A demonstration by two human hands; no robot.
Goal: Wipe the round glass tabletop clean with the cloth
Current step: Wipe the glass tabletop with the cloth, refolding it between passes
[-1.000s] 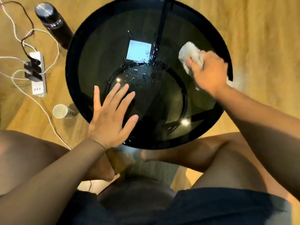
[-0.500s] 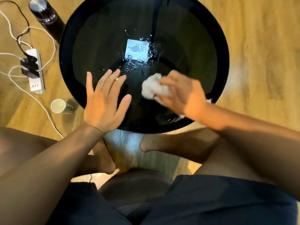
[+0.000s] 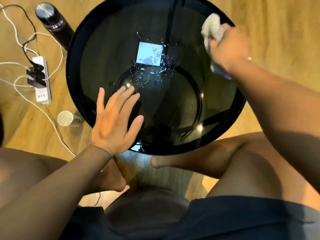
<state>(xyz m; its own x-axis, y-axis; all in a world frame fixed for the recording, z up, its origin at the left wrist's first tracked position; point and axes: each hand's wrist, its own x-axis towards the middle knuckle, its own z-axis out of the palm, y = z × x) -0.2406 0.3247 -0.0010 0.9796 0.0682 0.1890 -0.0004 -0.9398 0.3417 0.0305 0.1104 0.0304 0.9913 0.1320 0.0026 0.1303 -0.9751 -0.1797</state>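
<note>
While the left hand (image 3: 113,125) lies flat with fingers spread wide on the near-left edge of the round glass tabletop (image 3: 107,40), the right hand (image 3: 228,49) grips a crumpled white cloth (image 3: 210,26) at the far-right rim. Water droplets (image 3: 155,73) speckle the centre.

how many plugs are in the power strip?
2: both black, side by side at the far end of the power strip on the floor, left of the tabletop. More could be hidden under them.
</note>
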